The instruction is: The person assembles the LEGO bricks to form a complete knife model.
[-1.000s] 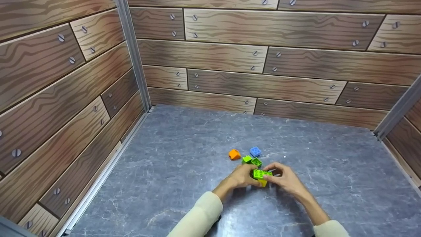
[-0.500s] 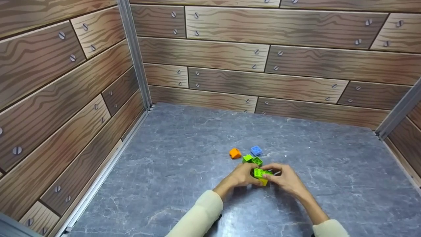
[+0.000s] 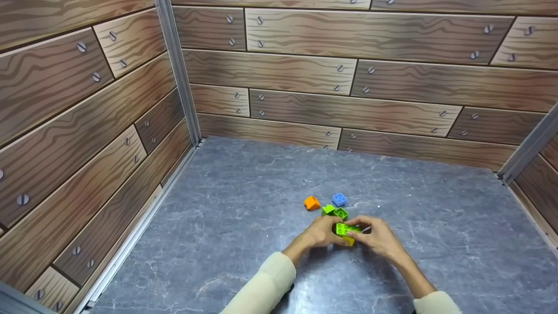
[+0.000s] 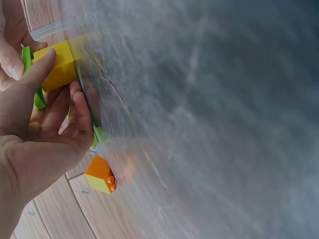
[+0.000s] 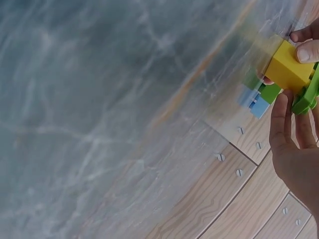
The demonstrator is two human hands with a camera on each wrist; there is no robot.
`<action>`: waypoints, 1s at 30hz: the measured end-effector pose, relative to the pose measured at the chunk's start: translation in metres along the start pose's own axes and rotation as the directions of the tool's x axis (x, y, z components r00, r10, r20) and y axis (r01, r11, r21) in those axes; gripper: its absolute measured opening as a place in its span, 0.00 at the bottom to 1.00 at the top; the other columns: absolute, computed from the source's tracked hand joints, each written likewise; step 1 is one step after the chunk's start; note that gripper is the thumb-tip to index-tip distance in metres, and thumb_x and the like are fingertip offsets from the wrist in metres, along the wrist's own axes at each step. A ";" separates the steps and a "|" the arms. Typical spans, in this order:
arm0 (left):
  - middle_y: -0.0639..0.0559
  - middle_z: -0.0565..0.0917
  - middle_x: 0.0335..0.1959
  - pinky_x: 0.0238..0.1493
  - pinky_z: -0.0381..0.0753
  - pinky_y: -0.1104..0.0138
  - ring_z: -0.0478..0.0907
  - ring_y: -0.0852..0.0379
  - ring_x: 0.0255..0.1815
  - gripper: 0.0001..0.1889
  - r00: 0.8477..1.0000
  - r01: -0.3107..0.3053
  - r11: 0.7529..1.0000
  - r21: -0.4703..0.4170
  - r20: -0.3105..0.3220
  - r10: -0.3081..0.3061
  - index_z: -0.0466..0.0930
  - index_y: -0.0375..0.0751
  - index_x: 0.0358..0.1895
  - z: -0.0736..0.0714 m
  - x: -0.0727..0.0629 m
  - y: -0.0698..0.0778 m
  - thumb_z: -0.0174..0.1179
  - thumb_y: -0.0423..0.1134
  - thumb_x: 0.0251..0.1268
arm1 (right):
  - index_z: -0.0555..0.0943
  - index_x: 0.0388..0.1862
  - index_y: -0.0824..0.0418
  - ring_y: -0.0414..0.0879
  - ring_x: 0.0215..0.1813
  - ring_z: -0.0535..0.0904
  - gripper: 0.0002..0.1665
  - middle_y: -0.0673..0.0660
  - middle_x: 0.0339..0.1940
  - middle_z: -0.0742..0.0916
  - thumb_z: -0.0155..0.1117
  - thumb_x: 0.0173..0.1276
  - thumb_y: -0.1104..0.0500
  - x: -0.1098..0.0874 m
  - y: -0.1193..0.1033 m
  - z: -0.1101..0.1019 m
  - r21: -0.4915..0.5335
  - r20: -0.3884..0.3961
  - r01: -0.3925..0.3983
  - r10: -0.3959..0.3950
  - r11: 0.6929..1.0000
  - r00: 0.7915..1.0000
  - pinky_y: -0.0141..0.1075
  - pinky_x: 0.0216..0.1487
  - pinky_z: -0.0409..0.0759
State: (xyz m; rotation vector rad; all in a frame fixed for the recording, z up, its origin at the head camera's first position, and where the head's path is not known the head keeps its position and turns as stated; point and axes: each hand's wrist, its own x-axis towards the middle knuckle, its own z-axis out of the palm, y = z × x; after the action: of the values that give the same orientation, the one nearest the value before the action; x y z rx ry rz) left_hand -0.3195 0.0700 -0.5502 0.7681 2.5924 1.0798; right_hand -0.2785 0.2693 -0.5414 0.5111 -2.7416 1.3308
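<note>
Both hands meet at a small stack: a bright green studded brick (image 3: 341, 229) sits on top of a yellow block (image 4: 62, 64). My left hand (image 3: 321, 232) grips the yellow block, its thumb flat along one side in the left wrist view. From the right, my right hand (image 3: 378, 237) pinches the green brick, with the thumb over its studs and the fingers at the far side. In the right wrist view the green brick (image 5: 305, 99) lies along the yellow block's face and juts past its edge. The stack is close over the grey tabletop.
Just beyond the hands lie a light green brick (image 3: 328, 210) and a darker green brick (image 3: 341, 213), side by side. Behind them are an orange brick (image 3: 311, 203) and a blue brick (image 3: 339, 199). Wood-patterned walls (image 3: 301, 72) enclose the grey tabletop (image 3: 244, 183).
The right thumb has shifted slightly, covering more of the green brick's studs than a second ago. Both hands stay on the stack; the loose bricks have not moved.
</note>
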 end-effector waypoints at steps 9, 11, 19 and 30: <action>0.57 0.85 0.38 0.44 0.76 0.73 0.75 0.65 0.36 0.21 1.000 0.007 1.000 -0.024 -0.006 -0.007 0.86 0.45 0.50 0.000 -0.001 0.000 0.81 0.43 0.54 | 0.89 0.49 0.59 0.45 0.41 0.84 0.13 0.56 0.44 0.91 0.76 0.67 0.58 0.002 -0.001 0.000 -0.015 0.009 0.012 -0.012 1.000 1.000 0.34 0.42 0.82; 0.57 0.86 0.38 0.45 0.76 0.73 0.75 0.65 0.37 0.21 1.000 0.003 1.000 -0.024 -0.008 -0.004 0.86 0.44 0.50 0.000 -0.002 0.001 0.81 0.42 0.54 | 0.89 0.48 0.60 0.45 0.41 0.84 0.13 0.57 0.44 0.91 0.75 0.67 0.58 0.003 0.000 -0.001 -0.008 0.013 0.022 -0.022 1.000 1.000 0.33 0.42 0.82; 0.56 0.86 0.40 0.46 0.77 0.72 0.75 0.65 0.38 0.20 1.000 0.005 1.000 -0.014 -0.001 -0.005 0.86 0.44 0.50 -0.001 -0.004 0.001 0.80 0.42 0.55 | 0.89 0.49 0.60 0.47 0.42 0.85 0.12 0.56 0.44 0.91 0.74 0.69 0.58 0.004 -0.001 -0.005 -0.028 0.055 0.030 -0.028 0.999 0.998 0.32 0.42 0.82; 0.57 0.86 0.42 0.49 0.77 0.72 0.76 0.65 0.40 0.22 1.000 0.025 0.999 -0.040 0.009 -0.025 0.86 0.46 0.54 -0.002 -0.001 0.001 0.80 0.42 0.57 | 0.88 0.51 0.63 0.50 0.47 0.86 0.12 0.58 0.46 0.91 0.71 0.71 0.61 0.006 -0.007 -0.011 -0.037 0.102 0.007 -0.003 0.999 0.995 0.34 0.47 0.83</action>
State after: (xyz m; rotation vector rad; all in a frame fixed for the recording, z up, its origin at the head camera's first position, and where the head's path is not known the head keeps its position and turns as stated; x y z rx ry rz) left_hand -0.3192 0.0692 -0.5483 0.7274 2.5580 1.1153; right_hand -0.2831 0.2720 -0.5282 0.5997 -2.8380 1.2843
